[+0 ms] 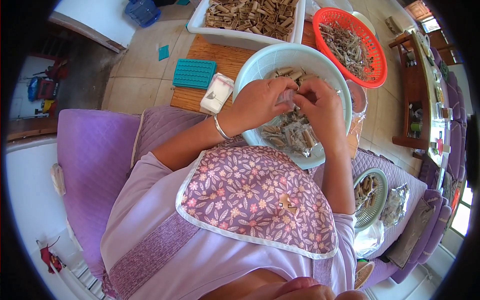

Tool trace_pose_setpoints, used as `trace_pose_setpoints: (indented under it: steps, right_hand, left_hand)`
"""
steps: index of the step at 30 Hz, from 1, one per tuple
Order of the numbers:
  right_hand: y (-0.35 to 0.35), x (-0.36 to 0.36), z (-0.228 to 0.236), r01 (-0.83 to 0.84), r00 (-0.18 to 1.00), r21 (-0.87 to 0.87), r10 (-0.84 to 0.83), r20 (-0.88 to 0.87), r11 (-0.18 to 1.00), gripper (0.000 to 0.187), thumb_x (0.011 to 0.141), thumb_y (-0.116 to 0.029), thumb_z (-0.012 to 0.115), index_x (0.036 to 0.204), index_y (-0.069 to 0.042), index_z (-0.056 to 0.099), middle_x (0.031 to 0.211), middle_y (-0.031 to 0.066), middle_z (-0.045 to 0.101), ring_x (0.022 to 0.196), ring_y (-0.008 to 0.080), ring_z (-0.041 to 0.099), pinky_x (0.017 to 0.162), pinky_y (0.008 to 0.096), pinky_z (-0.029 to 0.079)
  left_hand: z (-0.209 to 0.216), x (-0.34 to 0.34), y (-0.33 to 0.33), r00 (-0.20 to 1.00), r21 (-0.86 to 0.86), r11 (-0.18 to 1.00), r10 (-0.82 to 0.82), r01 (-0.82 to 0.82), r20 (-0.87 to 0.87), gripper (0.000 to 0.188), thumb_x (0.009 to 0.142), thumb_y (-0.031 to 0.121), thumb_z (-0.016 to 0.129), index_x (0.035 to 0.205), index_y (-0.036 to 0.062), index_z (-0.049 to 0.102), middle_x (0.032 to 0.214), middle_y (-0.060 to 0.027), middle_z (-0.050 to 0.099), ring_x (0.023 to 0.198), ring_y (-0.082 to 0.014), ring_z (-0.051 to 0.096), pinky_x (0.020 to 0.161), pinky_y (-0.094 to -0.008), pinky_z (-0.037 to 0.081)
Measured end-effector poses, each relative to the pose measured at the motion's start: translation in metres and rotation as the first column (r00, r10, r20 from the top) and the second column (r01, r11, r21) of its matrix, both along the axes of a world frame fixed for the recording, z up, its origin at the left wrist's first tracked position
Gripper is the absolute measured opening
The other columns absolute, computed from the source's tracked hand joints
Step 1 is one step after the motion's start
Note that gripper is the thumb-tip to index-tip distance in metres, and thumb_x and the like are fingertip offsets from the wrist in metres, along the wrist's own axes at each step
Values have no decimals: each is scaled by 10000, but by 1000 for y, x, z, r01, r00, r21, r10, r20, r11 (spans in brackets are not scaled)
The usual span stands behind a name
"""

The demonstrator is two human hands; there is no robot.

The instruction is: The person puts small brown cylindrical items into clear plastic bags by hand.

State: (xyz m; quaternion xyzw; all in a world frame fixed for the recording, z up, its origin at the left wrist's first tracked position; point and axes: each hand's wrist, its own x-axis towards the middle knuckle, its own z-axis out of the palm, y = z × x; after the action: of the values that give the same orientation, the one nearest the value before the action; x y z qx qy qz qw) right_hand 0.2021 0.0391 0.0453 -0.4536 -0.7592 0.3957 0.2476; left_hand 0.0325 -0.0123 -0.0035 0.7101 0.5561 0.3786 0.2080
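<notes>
Basically, a small clear plastic bag (286, 97) sits right between both hands, above the pale-blue basin (256, 68). Left hand (257, 104) pinches it from the left; right hand (322, 105) curls its fingers in at the bag's right edge, can't tell if they grip. Neither's clearly nearer. Long axis looks near-to-far, partly hidden. Bagged tan pieces (299, 138) lie nearer the body.
</notes>
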Motion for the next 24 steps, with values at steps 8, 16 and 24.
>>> trace_pose_setpoints:
  steps: [8,16,24]
  right_hand:
    - [10,14,-28,-95,961,89,114,-251,992,175,840,-44,671,1006,10,666,869,84,621,714,164,607,634,282,493]
    - [3,10,-20,122,933,-240,-194,-302,963,214,861,-51,679,1058,3,616,856,27,640,734,68,576,621,214,468]
    - [4,4,-32,77,941,-200,-137,-309,977,144,861,-7,652,995,-3,599,834,16,627,721,67,564,616,211,457]
  left_hand:
    - [-2,-1,2,963,-147,989,59,-21,261,439,752,141,786,1138,78,588,1021,-65,682,872,-163,662,756,-282,515]
    - [0,-1,3,921,-159,987,45,18,387,447,751,95,794,1137,43,576,1078,-72,676,958,-150,656,826,-280,520]
    - [6,2,-1,867,-217,975,63,53,494,328,818,46,722,1114,19,584,1014,-58,661,944,-124,634,817,-270,516]
